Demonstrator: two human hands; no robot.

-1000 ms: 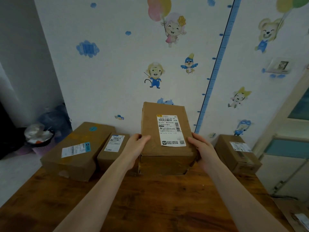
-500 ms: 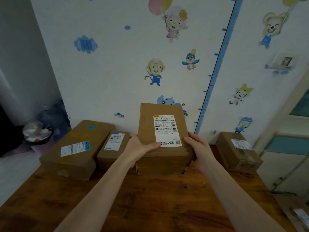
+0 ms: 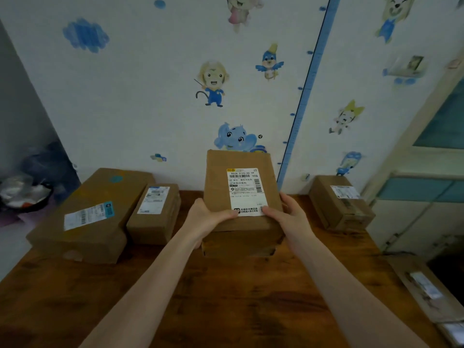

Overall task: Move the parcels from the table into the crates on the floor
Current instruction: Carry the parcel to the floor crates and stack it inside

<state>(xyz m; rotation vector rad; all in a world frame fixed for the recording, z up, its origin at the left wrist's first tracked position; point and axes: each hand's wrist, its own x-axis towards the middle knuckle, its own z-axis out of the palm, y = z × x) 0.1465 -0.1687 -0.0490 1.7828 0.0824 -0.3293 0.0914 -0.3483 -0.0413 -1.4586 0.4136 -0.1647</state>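
At table centre, left hand [image 3: 208,217] and right hand [image 3: 288,214] clamp the near corners of the labelled cardboard parcel [image 3: 241,192], thumbs on top. Another box [image 3: 241,246] lies just beneath at 6 o'clock. Small parcel [image 3: 155,214] and large parcel [image 3: 88,217] sit at 9 o'clock, the side parcel [image 3: 341,204] at 3 o'clock, all on the wooden table [image 3: 226,297].

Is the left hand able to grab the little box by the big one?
Probably not yet: the left hand grips the middle parcel with the right hand. The little box lies just to its left with nothing between, so a freed hand likely could.
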